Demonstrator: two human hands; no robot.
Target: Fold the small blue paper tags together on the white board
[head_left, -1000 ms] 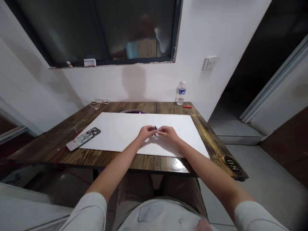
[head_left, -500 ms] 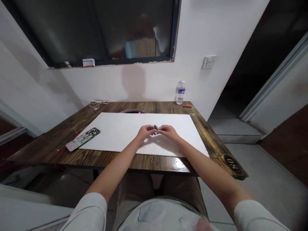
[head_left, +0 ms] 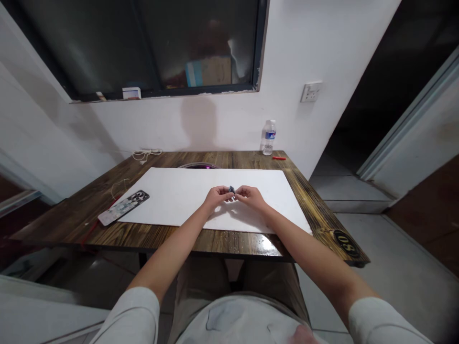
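My left hand [head_left: 217, 197] and my right hand [head_left: 251, 198] meet over the middle of a white board [head_left: 165, 200], their fingertips pinching a small dark blue-grey object [head_left: 232, 189] between them. The fingers hide most of this object, so I cannot tell exactly what it is. Both forearms rest toward the near edge of the board. Left of my left hand, a patterned phone case [head_left: 124, 208] lies partly on the board's corner.
The board lies on a dark wooden table [head_left: 107, 234]. Along the far edge stand a plastic water bottle [head_left: 268, 138] and a small red stick [head_left: 278, 158], with a white cord [head_left: 146, 154] at the far left. A round dark object [head_left: 197, 166] shows behind the board.
My hands stay together on the small object with almost no movement. The view has shifted only slightly.
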